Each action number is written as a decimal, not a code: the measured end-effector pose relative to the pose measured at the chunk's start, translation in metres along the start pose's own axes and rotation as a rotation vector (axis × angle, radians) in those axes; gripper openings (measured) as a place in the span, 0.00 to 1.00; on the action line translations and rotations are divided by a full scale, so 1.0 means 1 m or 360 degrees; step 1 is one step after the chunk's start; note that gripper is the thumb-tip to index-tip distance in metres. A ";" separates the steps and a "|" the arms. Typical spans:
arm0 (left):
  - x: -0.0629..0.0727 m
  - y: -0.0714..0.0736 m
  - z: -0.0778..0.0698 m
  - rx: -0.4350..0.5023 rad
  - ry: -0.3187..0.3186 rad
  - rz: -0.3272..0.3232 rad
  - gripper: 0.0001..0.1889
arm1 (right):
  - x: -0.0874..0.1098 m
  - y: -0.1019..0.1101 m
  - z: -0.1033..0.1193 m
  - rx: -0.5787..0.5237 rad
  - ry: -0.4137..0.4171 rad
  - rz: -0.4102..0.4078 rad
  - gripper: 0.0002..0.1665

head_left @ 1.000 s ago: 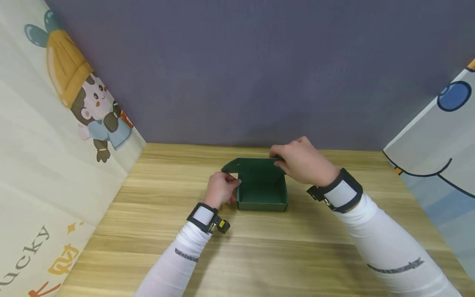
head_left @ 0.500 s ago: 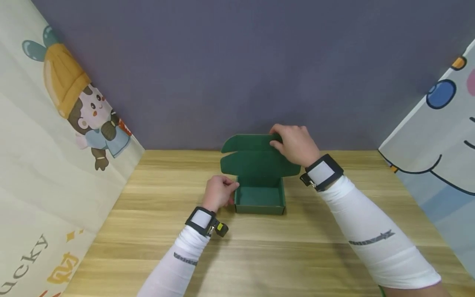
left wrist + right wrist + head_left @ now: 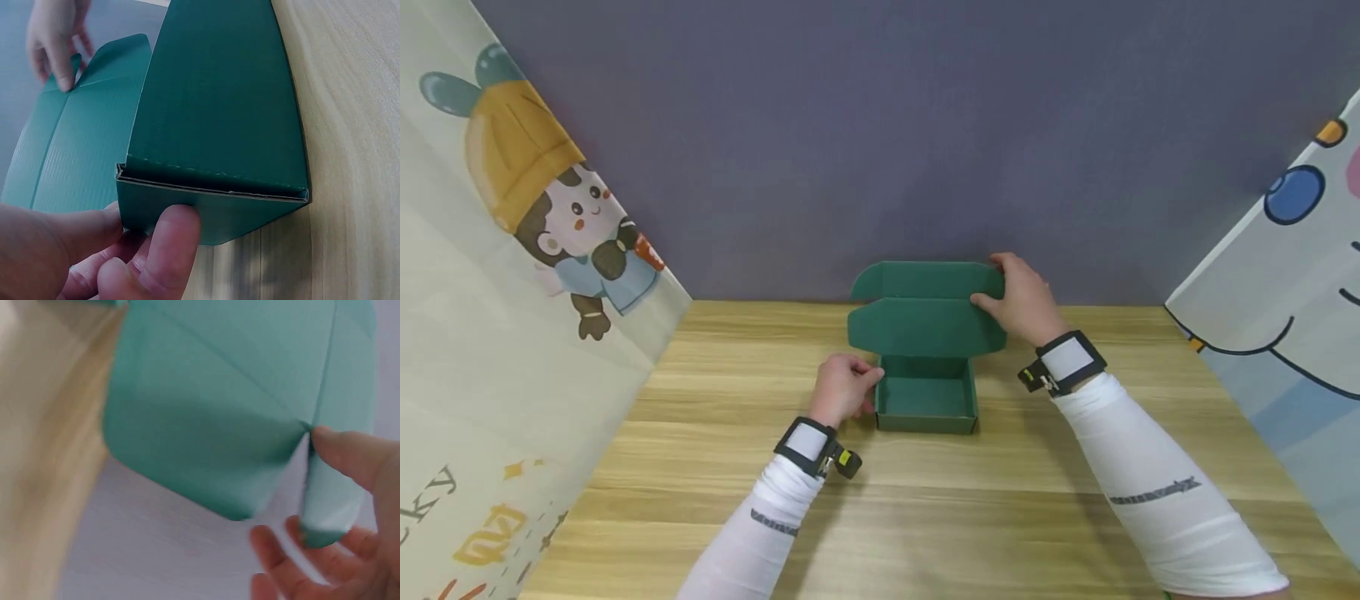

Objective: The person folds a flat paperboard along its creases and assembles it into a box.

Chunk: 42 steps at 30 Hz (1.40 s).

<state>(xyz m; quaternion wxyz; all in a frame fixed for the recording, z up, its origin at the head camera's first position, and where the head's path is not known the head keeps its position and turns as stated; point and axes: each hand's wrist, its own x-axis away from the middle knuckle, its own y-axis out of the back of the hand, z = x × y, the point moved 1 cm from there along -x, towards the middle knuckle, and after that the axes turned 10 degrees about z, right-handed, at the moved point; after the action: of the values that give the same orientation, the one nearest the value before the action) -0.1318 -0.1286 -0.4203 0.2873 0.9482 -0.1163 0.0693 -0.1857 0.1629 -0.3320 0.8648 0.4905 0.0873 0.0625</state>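
A small green cardboard box [image 3: 927, 422] stands on the table with its hinged lid [image 3: 917, 325] raised at the back. Beyond the lid's crease rises its front flap [image 3: 917, 279]. My left hand [image 3: 841, 390] holds the box by its left side, thumb at the rear corner and a fingertip against the outer side wall [image 3: 237, 215]. At the flap's right end, my right hand [image 3: 1026, 304] pinches the cardboard, thumb in front and fingers behind. The right wrist view shows the thumb [image 3: 353, 453] right at the slit between lid and flap. The box's inside shows bare green walls.
The box rests on a wood-grain table [image 3: 925, 508]. A dark grey-blue wall [image 3: 880, 142] stands close behind the lid. Cartoon-printed curtains flank the table on the left [image 3: 475, 292] and right [image 3: 1300, 317].
The lid has swung up and back, and its front flap has unfolded upward. My right hand has shifted to the flap's right end. My left hand stays at the box's left side.
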 end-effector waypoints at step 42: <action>0.006 0.005 0.000 0.0058 0.0019 -0.0011 0.09 | 0.052 -0.087 0.022 0.0211 0.0125 -0.0728 0.12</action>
<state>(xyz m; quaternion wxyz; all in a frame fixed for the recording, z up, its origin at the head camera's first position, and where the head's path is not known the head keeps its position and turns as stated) -0.1270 -0.1336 -0.4170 0.2709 0.9533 -0.1100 0.0762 -0.1286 0.1098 -0.4001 0.8183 0.5109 0.2335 -0.1218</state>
